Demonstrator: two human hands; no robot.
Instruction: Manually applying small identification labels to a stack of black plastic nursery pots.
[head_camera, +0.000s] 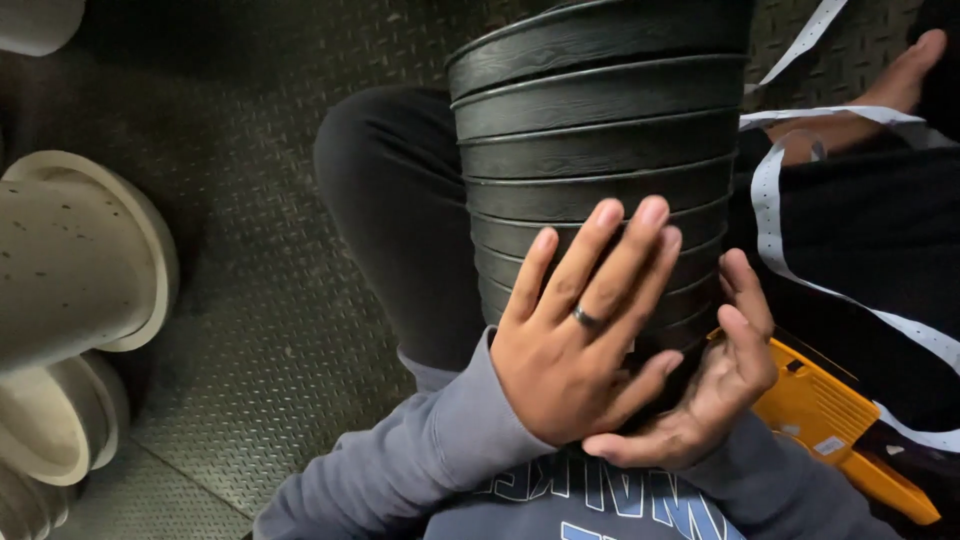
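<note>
A stack of several nested black plastic pots (600, 130) with wood-grain rims lies across my lap, its length running away from me. My left hand (580, 330), with a dark ring on one finger, lies flat on the near end of the stack, fingers spread over the rims. My right hand (710, 390) cups the underside and right side of the same end, palm up, fingers curled. Both hands hold the stack together. Grey sleeves cover both wrists.
Stacks of cream speckled pots (70, 270) lie on the left on a metal tread-plate floor (260, 330). A yellow tool (840, 420) lies at the right by my hand. White perforated strip (790, 260) trails across dark cloth. A bare foot (880, 90) shows at top right.
</note>
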